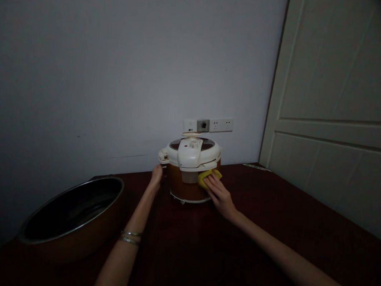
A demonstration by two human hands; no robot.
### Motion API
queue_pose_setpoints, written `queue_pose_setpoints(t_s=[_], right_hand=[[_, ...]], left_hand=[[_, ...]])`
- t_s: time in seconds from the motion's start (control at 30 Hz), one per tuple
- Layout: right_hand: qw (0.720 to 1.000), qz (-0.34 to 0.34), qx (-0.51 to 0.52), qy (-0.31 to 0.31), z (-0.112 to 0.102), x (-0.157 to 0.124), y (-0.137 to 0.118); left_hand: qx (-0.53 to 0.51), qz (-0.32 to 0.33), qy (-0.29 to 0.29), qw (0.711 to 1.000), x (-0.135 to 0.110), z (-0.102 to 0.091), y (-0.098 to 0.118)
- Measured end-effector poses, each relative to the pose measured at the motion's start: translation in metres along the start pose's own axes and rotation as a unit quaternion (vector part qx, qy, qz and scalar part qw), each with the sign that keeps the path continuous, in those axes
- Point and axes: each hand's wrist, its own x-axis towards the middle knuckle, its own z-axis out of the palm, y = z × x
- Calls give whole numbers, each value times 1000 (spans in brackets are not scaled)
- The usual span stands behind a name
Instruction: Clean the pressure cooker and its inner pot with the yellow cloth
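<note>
Cooker [189, 159], squat and brown-sided, its white lid [173, 155] inset with dark panels, stands on the table [188, 251]. Right hand [222, 197], fingers slightly bent, holds a yellow cloth [202, 180] to its front; left hand [157, 176] is beside it, grip unclear.

We can read no words, brands or numbers. On the white lid [189, 157] of the cooker [176, 181] we see a small red mark [186, 146], too small for us to make out as a letter or sign. A pale strip [256, 167] on the table [194, 247] bears darker marks that we cannot read. On the grey wall plate [203, 125] we see a dark shape, but cannot tell whether it is a sign.
</note>
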Motion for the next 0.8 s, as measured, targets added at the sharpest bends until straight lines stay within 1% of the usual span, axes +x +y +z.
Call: queue_pose_setpoints(t_s=[0.03, 0.07, 0.1, 0.2, 0.23, 0.27, 0.3, 0.37, 0.43, 0.47, 0.5, 0.53, 0.57, 0.67, 0.7, 0.73, 0.77, 0.8], right_hand=[[994, -82, -39, -67, -2, -1, 1], [979, -144, -72, -122, -4, -3, 4], [965, -181, -94, -165, -7, -6, 8], [929, -234, -126, -259, -17, -15, 21], [922, -244, -129, -272, -20, -15, 24], [922, -249, -130, -267, -22, -13, 26], [928, -248, -132, -243, -25, -10, 28], [953, -226, -136, -153, -27, 2, 29], [967, -199, -141, -69, -28, 14, 28], [970, -192, -144, -46, -27, 18, 28], [969, -193, -147, -43, -27, 20, 27], [966, -201, -150, -64, -27, 20, 27], [959, -217, -150, -107, -27, 18, 28], [912, -269, -141, -274, -32, 0, 33], [903, -270, -139, -304, -35, -8, 36], [905, -260, -136, -309, -38, -16, 40], [916, -239, -130, -295, -40, -23, 44], [934, -205, -119, -267, -43, -29, 48]], left_hand=[[-13, -12, 1, 1000, -1, -3, 4], [-22, -19, 4, 1000, -2, -6, 9], [-31, -23, 7, 999, -3, -9, 15], [-67, -26, -11, 997, -8, -13, 33], [-80, -25, -23, 996, -9, -13, 38], [-92, -24, -33, 995, -11, -13, 42], [-104, -24, -41, 993, -13, -13, 45], [-125, -29, -47, 991, -15, -12, 50], [-145, -38, -50, 988, -16, -11, 52], [-153, -42, -52, 986, -17, -11, 53], [-160, -45, -52, 985, -17, -10, 53], [-165, -47, -53, 984, -18, -10, 53], [-168, -48, -52, 983, -18, -9, 54], [-161, -42, -48, 985, -19, -7, 53], [-153, -38, -45, 986, -19, -6, 52], [-142, -34, -42, 988, -18, -5, 51], [-130, -30, -37, 990, -18, -4, 49], [-117, -27, -33, 992, -17, -4, 48]])
